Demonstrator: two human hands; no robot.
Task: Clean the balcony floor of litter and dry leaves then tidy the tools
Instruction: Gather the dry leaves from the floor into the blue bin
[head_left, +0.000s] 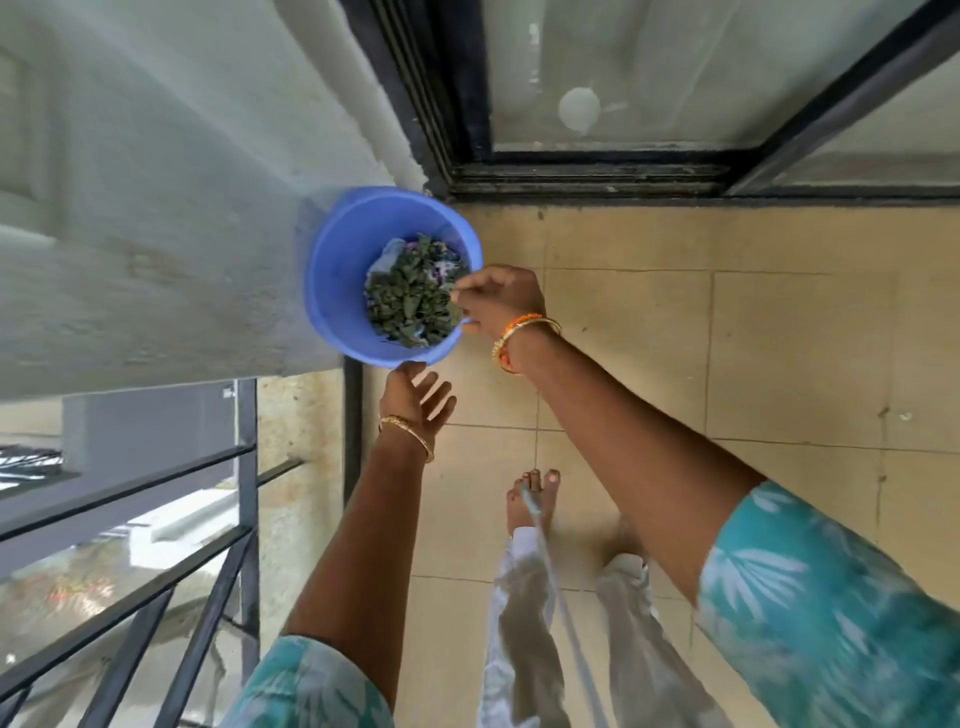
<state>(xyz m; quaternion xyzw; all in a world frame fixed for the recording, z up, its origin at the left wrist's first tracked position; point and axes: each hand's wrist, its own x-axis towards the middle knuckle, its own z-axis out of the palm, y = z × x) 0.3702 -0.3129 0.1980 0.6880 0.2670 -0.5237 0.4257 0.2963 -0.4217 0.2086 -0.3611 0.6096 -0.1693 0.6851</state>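
1. Head view, bucket: the blue bucket stands on the tiled balcony floor, in the corner where the pale wall meets the black door frame. Its far side touches, or sits just beside, the wall
2. Head view, contents: dry leaves lie inside the bucket, mixed with scraps of litter in white and purple
3. Head view, right hand: your right hand is over the near right rim of the bucket, fingers curled and pinched together at the edge of the leaf pile. You cannot tell from this view whether it grips the rim, a handle or the leaves. Bangles, gold and orange, sit on the wrist
4. Head view, left hand: your left hand is spread open with fingers apart and holds nothing. Its fingertips reach the near outer edge of the bucket, touching it or just short of it
5. Head view, surroundings: a black metal railing runs along your left side. Your bare feet stand on the tiles, well apart from the bucket. A thin pale rod crosses in front of your legs; what it is cannot be told
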